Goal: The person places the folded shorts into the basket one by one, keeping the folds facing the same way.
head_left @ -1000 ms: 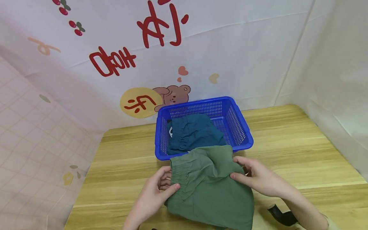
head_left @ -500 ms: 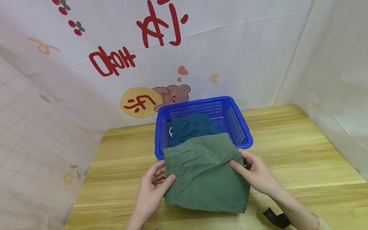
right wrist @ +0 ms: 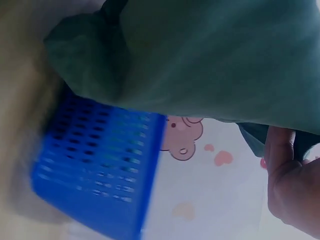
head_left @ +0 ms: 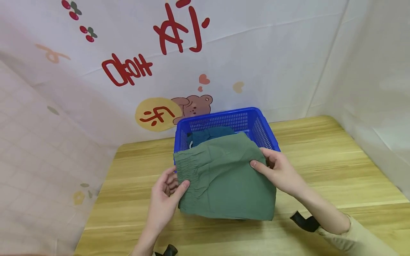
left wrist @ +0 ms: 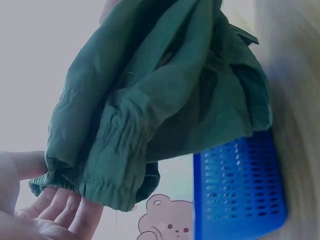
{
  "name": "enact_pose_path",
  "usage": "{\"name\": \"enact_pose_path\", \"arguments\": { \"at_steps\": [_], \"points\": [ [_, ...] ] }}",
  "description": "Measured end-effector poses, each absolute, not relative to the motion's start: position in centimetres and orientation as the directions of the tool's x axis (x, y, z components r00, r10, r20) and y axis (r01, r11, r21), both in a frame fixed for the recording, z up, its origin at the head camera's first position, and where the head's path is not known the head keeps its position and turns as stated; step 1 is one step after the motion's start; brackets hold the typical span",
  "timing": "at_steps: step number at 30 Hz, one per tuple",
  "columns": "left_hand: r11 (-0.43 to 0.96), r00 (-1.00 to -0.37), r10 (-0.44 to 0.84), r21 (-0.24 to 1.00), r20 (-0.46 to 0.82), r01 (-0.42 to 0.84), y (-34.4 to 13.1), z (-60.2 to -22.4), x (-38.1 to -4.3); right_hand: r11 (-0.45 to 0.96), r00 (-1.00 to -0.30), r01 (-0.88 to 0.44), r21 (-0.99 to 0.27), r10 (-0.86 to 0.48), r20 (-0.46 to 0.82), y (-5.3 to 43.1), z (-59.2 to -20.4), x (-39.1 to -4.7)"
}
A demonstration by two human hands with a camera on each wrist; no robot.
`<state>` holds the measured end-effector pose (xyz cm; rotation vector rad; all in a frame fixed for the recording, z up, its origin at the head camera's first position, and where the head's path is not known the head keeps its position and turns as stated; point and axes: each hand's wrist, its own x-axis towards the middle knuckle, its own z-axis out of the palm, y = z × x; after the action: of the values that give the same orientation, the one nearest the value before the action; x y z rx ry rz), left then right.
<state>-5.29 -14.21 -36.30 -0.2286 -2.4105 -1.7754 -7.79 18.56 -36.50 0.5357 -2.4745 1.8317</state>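
Note:
Folded green shorts (head_left: 224, 177) with a gathered elastic waistband hang between both hands, over the near side of the blue basket (head_left: 221, 116). My left hand (head_left: 164, 199) pinches the waistband edge, thumb on top and fingers beneath. On the opposite side, my right hand (head_left: 282, 172) grips the leg end the same way. In the left wrist view the fabric layers of the green shorts (left wrist: 135, 110) sag in folds beside the basket (left wrist: 240, 185). Dark teal folded clothing (head_left: 213, 133) lies inside the basket, partly covered from view by the green shorts.
The basket stands on a wooden table (head_left: 320, 160) near the back wall. A white printed cloth (head_left: 272, 64) with a bear drawing hangs behind it. Black curved pieces (head_left: 304, 222) sit at both wrists.
Both hands have raised the green shorts and carried them forward, from in front of the basket to over its near rim. More of the teal clothing is now hidden.

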Motion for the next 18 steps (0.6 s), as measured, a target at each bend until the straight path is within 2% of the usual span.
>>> {"name": "enact_pose_path", "arguments": {
  "at_steps": [6, 13, 18],
  "points": [
    [0.286, -0.980, 0.037, 0.938, 0.195, 0.197, -14.7, -33.9, -7.0, 0.268, -0.942, -0.253, -0.930, -0.288, 0.173, 18.0, -33.1, -10.4],
    [0.280, -0.965, 0.014, 0.926, 0.262, 0.255, -15.5, -30.9, -9.8, 0.257, -0.953, -0.115, -0.960, -0.300, 0.033, 17.3, -29.5, -14.0],
    [0.305, -0.959, -0.003, 0.913, 0.285, 0.270, -15.9, -29.8, -11.5, 0.243, -0.953, -0.113, -0.963, -0.302, 0.035, 16.6, -28.4, -16.2]
  ]
}}
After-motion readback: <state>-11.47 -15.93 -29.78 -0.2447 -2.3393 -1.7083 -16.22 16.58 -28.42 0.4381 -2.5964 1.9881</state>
